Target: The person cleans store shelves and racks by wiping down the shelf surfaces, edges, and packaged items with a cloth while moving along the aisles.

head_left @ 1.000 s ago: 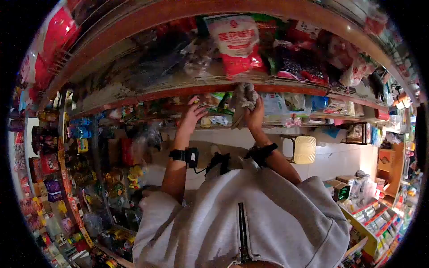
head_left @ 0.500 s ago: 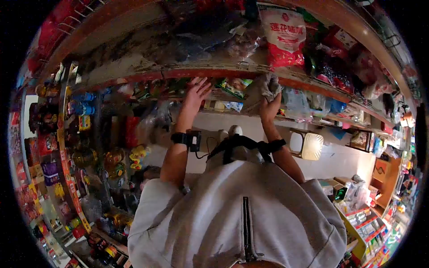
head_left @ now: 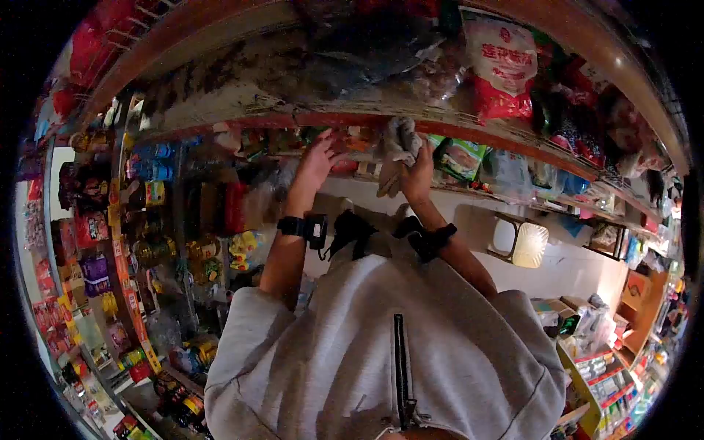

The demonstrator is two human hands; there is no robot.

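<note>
A crumpled grey cloth (head_left: pixel 400 141) is gripped in my right hand (head_left: pixel 419 176), pressed up by the front edge of the red-brown shelf (head_left: pixel 352 119); part of it hangs below my fingers. To the left, my left hand (head_left: pixel 317 165) is raised at the same shelf edge with its fingers apart and nothing in it. Whether its fingertips touch the edge I cannot tell. Just right of the cloth, a green packet (head_left: pixel 458 157) lies on the lower shelf. Above it, a red and white bag (head_left: pixel 504 70) stands on the upper shelf.
Dark plastic wrapping (head_left: pixel 367 62) lies on the upper shelf. Bottles and packets crowd the rack at left, including blue bottles (head_left: pixel 152 161). A stool (head_left: pixel 529 243) stands on the floor at right. Beyond it are a cardboard box (head_left: pixel 636 287) and a goods display (head_left: pixel 605 378).
My right hand and the cloth have moved left along the shelf edge, closer to my left hand, uncovering more of the green packet. My left hand stays near the edge, its fingers slightly more bent.
</note>
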